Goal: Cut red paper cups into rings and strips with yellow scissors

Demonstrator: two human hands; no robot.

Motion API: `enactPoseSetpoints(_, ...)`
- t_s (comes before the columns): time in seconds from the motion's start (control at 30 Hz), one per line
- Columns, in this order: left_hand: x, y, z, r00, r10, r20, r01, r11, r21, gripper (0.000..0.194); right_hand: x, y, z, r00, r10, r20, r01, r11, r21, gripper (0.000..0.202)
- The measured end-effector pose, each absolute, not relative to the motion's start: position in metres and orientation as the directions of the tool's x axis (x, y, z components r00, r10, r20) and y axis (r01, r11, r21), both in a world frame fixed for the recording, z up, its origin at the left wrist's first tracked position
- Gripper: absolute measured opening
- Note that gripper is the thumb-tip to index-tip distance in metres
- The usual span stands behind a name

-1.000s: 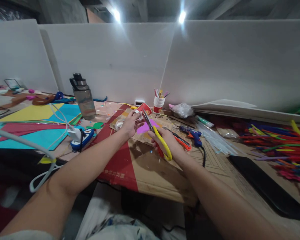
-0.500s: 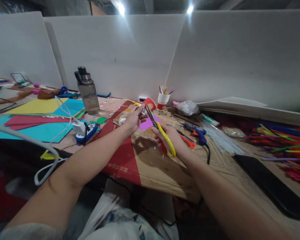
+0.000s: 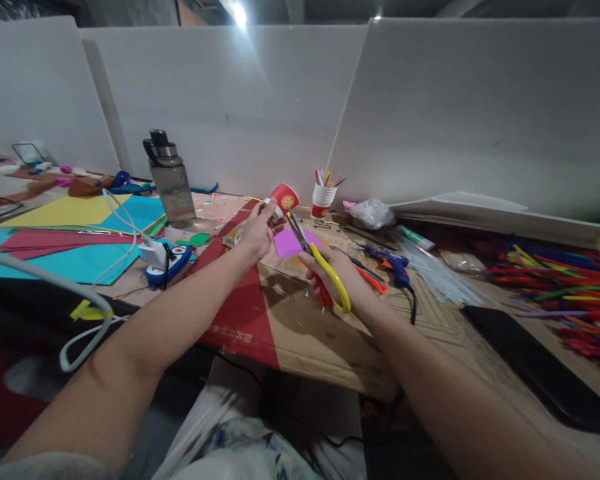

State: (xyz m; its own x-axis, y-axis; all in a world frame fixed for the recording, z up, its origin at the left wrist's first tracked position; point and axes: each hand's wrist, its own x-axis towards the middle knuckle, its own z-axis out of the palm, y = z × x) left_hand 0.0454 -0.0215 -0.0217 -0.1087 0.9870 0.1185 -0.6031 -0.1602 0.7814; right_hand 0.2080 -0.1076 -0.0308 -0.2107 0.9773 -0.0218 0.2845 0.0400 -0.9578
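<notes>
My left hand (image 3: 259, 233) is closed on a red and white paper cup (image 3: 285, 198). Its fingers grip the white end, and the cup is tilted on its side above the board. In my right hand (image 3: 337, 270) is a pair of scissors (image 3: 325, 260) with yellow and red handles, the blades pointing up and left. Their tips lie just below the cup; whether they touch it I cannot tell. A sheet of purple paper (image 3: 293, 244) lies under the blades. Part of a white ring-shaped item shows behind my left wrist.
Beyond the cup stands a cup stack (image 3: 324, 199) holding pens. A water bottle (image 3: 170, 180) and coloured paper (image 3: 80, 257) are on the left. To the right lie an orange cutter (image 3: 373, 279), a blue glue gun (image 3: 393, 259), a black phone-like slab (image 3: 535, 367) and pipe cleaners (image 3: 555, 273).
The cup has moved up and left with my left hand and turned so more of its red side shows. The scissors have stayed nearly in place. The whole view has shifted slightly.
</notes>
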Motion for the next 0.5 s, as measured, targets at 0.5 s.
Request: enactPoseSetpoints(0.5, 0.0440, -0.0225, -0.0192, -0.088, 0.974, 0.207, -0.513, -0.222, 0.829, 0.033, 0.2117, -0.1021, -0.0329, -0.198, 0.978, -0.063, 0.270, -0.007, -0.963, 0.039)
